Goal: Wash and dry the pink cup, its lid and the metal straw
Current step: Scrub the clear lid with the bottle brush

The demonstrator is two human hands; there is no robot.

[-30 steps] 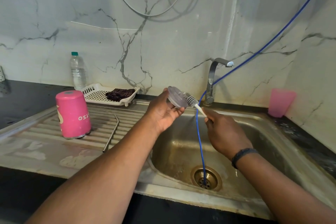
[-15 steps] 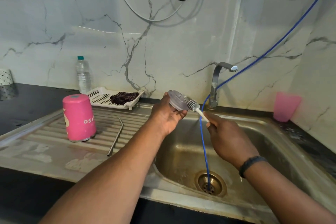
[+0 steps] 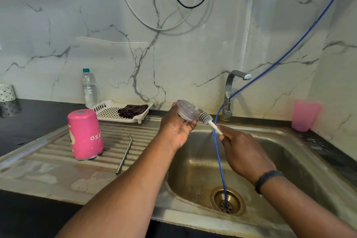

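My left hand (image 3: pixel 176 128) grips the clear round lid (image 3: pixel 186 110) above the left rim of the steel sink (image 3: pixel 286 152). My right hand (image 3: pixel 242 152) holds the white handle of a small bristle brush (image 3: pixel 204 118), whose head presses against the lid's face. The pink cup (image 3: pixel 85 134) stands upside down on the ribbed drainboard (image 3: pixel 50 150). The bent metal straw (image 3: pixel 125 153) lies on the drainboard, right of the cup.
A blue hose (image 3: pixel 219 160) runs from upper right down into the drain (image 3: pixel 228 201). The tap (image 3: pixel 229 91) stands behind the sink. A white basket (image 3: pixel 108 111) holds a dark cloth (image 3: pixel 132 110). A water bottle (image 3: pixel 89 88) and a pink tumbler (image 3: pixel 304 115) sit by the wall.
The view has tilted upward, so everything sits lower in frame. Both hands keep the lid and brush together, with the brush head shifting slightly on the lid.
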